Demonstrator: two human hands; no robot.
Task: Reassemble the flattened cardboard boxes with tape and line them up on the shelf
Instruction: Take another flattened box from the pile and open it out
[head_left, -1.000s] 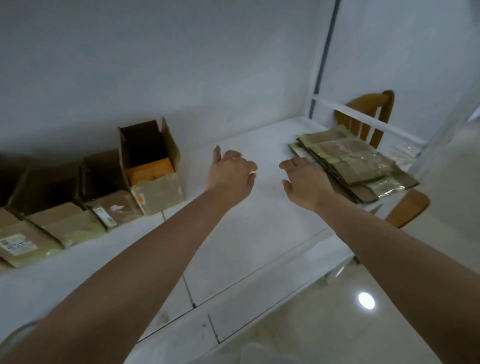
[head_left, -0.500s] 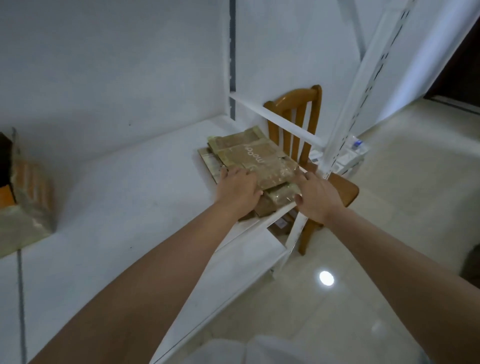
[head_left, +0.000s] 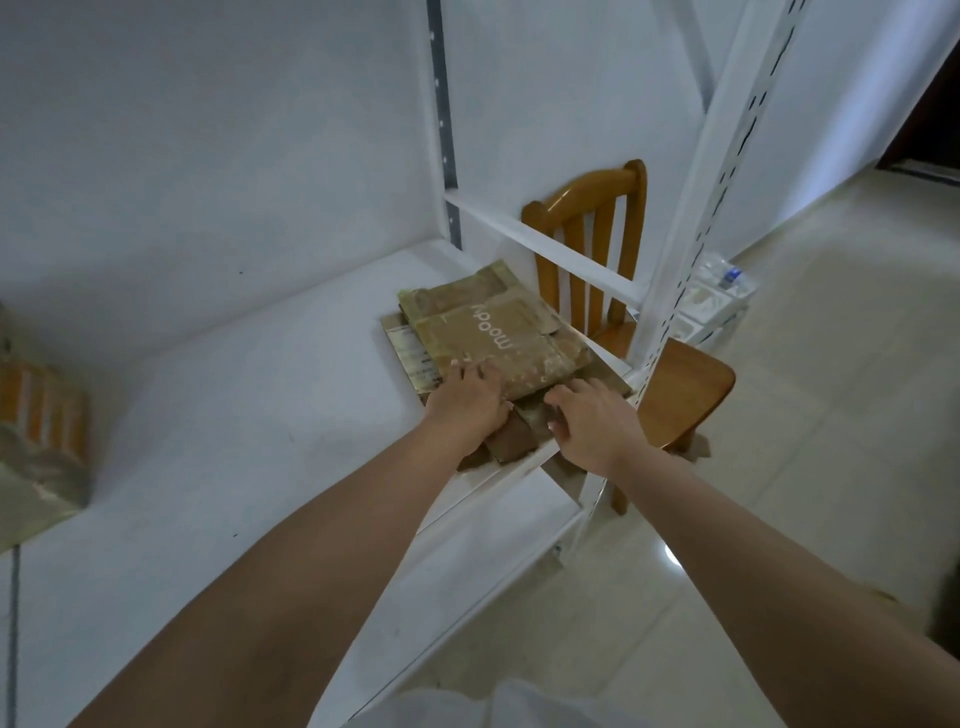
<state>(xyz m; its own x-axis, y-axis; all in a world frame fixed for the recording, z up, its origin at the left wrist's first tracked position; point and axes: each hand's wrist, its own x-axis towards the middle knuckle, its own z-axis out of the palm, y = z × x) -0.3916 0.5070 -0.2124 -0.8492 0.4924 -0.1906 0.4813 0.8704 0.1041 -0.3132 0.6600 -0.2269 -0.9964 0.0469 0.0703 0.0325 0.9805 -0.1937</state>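
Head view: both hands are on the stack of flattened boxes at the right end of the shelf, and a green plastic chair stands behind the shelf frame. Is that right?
Not quite. The head view shows a brown wooden chair, not a green plastic one, behind the shelf frame. The rest holds: the left hand and right hand are on the stack of flattened boxes at the right end of the shelf.

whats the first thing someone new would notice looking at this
Two bare arms reach in from the bottom, the left hand and right hand both on the near edge of a stack of flattened cardboard boxes at the right end of a white shelf. Next comes the wooden chair just behind the shelf frame, and a blurred assembled box at the far left edge.
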